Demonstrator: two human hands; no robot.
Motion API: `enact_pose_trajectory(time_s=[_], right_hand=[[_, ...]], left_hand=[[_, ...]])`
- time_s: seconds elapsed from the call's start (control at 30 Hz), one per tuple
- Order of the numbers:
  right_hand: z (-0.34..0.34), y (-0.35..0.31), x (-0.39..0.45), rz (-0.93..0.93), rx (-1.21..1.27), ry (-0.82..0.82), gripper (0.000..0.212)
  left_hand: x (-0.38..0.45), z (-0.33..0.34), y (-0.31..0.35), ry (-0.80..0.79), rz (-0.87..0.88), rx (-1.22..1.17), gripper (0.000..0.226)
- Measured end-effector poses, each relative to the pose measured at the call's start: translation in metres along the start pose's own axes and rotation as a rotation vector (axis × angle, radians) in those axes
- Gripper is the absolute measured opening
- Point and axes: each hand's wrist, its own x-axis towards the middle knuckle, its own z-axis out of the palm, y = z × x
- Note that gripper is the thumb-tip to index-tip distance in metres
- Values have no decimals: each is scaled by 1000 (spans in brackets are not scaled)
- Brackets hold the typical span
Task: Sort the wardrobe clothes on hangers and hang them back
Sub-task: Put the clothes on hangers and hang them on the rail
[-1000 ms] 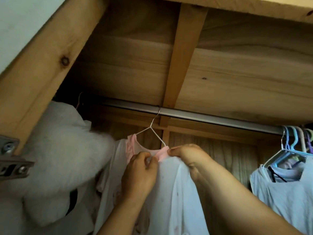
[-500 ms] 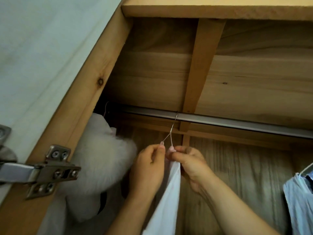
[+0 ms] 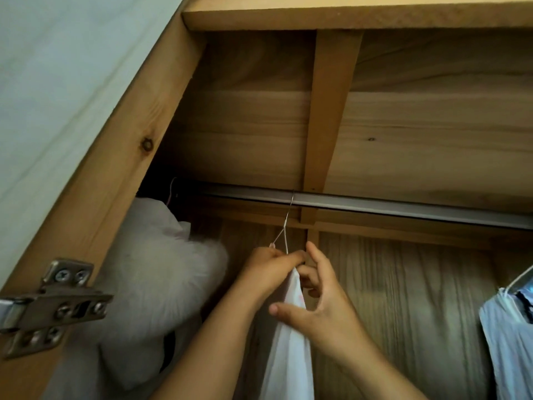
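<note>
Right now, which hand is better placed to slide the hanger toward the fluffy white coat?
Left. The left hand grips the white garment just under the hanger; the right hand looks opened, off it.

The rail [image 3: 403, 204] above me is smooth grey metal with a dull sheen, and the hanger [image 3: 284, 229] on it is thin white wire. The garment [image 3: 290, 342] under my fingers is thin, matt white cloth. Far left, a fluffy white coat [image 3: 161, 272]. Wardrobe boards [image 3: 432, 134] are matt, grained wood; the hinge [image 3: 57, 301] is dull metal.
</note>
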Motion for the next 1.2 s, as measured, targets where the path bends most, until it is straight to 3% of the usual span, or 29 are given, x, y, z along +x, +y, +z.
enact_pose_trajectory(time_s=[0.4,0.6,0.77,0.87,1.07,1.2], right_hand=[[-9,10,9,-122,-81,2,90],[5,4,10,-103,-122,-19,91],[12,-1,6,-69,-112,-22,90],[12,-8,-1,-60,-72,-6,88],[0,-18,-41,-38,-38,143,67],[-16,-28,-89,-14,-61,251,38]], left_hand=[[20,3,-8,219,141,1,21],[20,-14,-18,127,124,27,17],[3,-23,-12,160,129,-34,19],[-12,-29,-6,207,181,-66,5],[-62,-23,4,318,389,-38,17],[-104,-9,-1,345,473,-34,15]])
